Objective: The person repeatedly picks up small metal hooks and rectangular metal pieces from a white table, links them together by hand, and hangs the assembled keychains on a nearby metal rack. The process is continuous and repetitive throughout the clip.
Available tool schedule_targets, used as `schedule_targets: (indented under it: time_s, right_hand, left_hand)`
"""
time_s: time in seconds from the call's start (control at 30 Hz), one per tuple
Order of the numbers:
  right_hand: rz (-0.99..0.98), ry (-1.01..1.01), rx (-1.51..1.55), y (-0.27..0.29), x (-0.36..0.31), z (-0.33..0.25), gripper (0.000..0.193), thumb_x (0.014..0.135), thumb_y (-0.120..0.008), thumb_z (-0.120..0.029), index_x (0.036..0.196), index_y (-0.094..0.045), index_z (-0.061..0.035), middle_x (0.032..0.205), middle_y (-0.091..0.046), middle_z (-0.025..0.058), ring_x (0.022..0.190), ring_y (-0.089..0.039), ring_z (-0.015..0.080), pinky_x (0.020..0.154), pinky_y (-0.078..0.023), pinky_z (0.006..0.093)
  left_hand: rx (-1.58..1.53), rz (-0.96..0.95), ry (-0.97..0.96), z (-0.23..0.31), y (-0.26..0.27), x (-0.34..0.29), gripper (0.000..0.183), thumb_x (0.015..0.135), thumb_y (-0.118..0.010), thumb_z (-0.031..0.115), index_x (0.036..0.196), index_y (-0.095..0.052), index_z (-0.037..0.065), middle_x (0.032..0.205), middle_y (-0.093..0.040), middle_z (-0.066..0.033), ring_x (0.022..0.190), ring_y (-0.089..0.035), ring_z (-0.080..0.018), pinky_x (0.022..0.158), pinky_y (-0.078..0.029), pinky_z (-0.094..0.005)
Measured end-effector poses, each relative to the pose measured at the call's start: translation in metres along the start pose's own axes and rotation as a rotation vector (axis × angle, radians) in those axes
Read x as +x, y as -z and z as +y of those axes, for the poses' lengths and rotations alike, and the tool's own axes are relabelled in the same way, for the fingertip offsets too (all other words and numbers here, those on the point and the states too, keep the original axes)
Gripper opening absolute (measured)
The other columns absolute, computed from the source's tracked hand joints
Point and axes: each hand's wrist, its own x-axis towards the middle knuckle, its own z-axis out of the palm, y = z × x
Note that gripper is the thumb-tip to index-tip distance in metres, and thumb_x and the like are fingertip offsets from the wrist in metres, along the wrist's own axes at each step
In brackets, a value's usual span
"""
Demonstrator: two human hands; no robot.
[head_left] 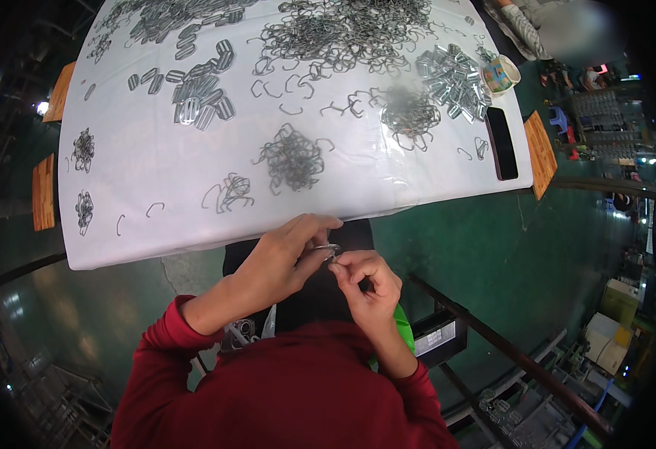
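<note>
Just off the table's near edge, over my lap, my left hand is closed in a pinch on a small metal buckle. My right hand meets it from the right, thumb and forefinger pinched at the buckle's near side. Whatever lies between those right fingertips is too small to make out. Closest to my hands on the table are a small cluster of bent wire hooks and a denser pile of wire hooks.
The white-covered table holds flat slotted metal buckles, a large heap of wire hooks and shiny metal pieces. At its right stand a paper cup and a dark phone. Another person's sleeve shows at the far right.
</note>
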Motion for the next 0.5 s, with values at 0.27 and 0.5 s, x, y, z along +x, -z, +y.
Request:
schedule_targets:
  time_s: [0.27, 0.5]
  right_hand:
    - [-0.01, -0.032, -0.056, 0.0, 0.003, 0.004, 0.027, 0.079, -0.07, 0.013, 0.077, -0.049, -0.0034, 0.09, -0.066, 0.014, 0.077, -0.063, 0.0135, 0.065, -0.052, 0.026]
    - [0.063, 0.109, -0.092, 0.006, 0.033, 0.014, 0.014, 0.084, -0.066, 0.004, 0.09, -0.056, -0.0025, 0.088, -0.062, 0.0128, 0.076, -0.062, 0.0192, 0.068, -0.05, 0.0276]
  left_hand:
    - [-0.04, 0.041, -0.015, -0.002, 0.0, -0.003, 0.032, 0.082, -0.072, -0.001, 0.11, -0.059, 0.003, 0.09, -0.065, -0.0083, 0.077, -0.065, -0.0151, 0.069, -0.053, -0.0282]
    - [0.022, 0.098, -0.191, -0.006, 0.001, -0.007, 0.02, 0.082, -0.07, -0.001, 0.098, -0.061, 0.003, 0.092, -0.064, -0.0104, 0.079, -0.065, -0.0283, 0.067, -0.053, -0.0355]
